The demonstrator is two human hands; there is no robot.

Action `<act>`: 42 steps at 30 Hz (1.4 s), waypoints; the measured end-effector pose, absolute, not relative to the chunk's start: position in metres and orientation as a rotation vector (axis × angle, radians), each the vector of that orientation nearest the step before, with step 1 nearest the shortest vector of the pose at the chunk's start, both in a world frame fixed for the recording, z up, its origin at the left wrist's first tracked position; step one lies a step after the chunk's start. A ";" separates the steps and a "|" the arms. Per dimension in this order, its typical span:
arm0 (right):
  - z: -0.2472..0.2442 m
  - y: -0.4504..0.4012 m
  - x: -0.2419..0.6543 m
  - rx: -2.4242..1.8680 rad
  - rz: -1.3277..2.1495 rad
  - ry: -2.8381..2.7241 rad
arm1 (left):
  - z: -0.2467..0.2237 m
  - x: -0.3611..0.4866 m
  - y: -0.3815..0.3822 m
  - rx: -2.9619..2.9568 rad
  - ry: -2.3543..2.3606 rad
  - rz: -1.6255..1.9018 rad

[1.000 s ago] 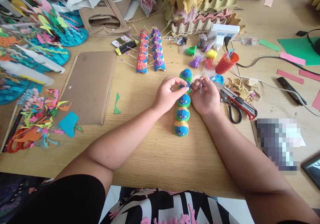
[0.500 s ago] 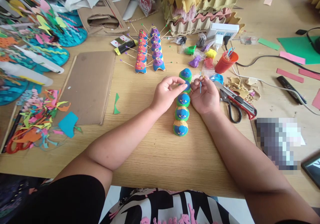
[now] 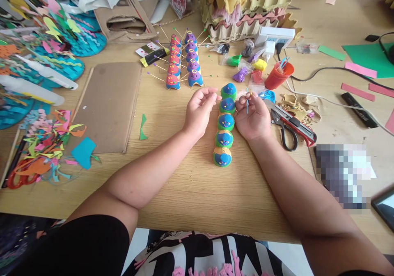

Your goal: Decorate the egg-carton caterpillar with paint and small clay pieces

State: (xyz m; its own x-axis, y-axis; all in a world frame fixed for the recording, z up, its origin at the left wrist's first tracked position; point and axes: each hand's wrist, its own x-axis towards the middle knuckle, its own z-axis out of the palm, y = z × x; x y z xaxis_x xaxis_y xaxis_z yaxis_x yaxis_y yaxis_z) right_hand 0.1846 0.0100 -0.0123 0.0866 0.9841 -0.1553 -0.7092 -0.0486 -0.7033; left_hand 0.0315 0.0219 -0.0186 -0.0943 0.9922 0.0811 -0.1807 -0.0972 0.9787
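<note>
A caterpillar-like row of egg-carton bumps, coated in blue and green clay (image 3: 225, 122), lies lengthwise between my hands. Small clay eyes show on its bumps, and smiling mouths on some of them. My left hand (image 3: 199, 111) is just left of the upper bumps, its thumb and fingers curled together; anything tiny between them is hidden. On the right, palm up beside the row, my right hand (image 3: 254, 118) is closed on a thin blue stick (image 3: 247, 103). A speck of yellow clay (image 3: 250, 93) shows at its fingertips.
Scissors (image 3: 287, 134) and a red utility knife (image 3: 295, 124) lie right of my right hand. Beyond are a red cup (image 3: 278, 75), bagged clay (image 3: 240, 74) and a power strip (image 3: 273, 36). Two finished caterpillars (image 3: 184, 62) with pin legs stand behind; cardboard (image 3: 106, 108) lies left.
My left hand has drawn back leftward from the second bump, uncovering its face with two small eyes. My right hand and the blue stick stay nearly in place.
</note>
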 end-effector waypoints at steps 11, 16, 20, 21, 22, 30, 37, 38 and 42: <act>-0.018 0.012 0.187 -0.764 1.435 -0.473 | -0.026 0.034 0.024 1.043 0.945 1.412; -0.017 0.012 0.187 -0.760 1.438 -0.479 | -0.024 0.034 0.022 1.085 0.974 1.471; -0.017 0.012 0.187 -0.765 1.442 -0.475 | -0.023 0.034 0.021 1.097 1.020 1.473; -0.017 0.012 0.187 -0.763 1.441 -0.474 | -0.023 0.034 0.021 1.092 1.018 1.469; -0.017 0.012 0.187 -0.760 1.439 -0.473 | -0.022 0.034 0.021 1.086 1.011 1.464; -0.015 0.012 0.186 -0.739 1.455 -0.457 | -0.012 0.035 0.017 0.973 1.086 1.419; -0.018 0.012 0.187 -0.762 1.444 -0.463 | -0.015 0.036 0.017 1.016 1.021 1.420; -0.018 0.012 0.187 -0.755 1.443 -0.464 | -0.016 0.036 0.018 1.031 1.001 1.425; -0.019 0.012 0.187 -0.736 1.437 -0.466 | -0.020 0.035 0.019 1.067 0.948 1.423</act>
State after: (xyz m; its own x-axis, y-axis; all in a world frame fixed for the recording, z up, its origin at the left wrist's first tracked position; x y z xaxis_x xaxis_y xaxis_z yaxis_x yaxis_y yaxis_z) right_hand 0.1871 0.0124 -0.0192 0.1036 0.9848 -0.1396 -0.7151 -0.0237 -0.6986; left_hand 0.0350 0.0190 -0.0201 -0.0295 0.9935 0.1103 -0.2813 -0.1141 0.9528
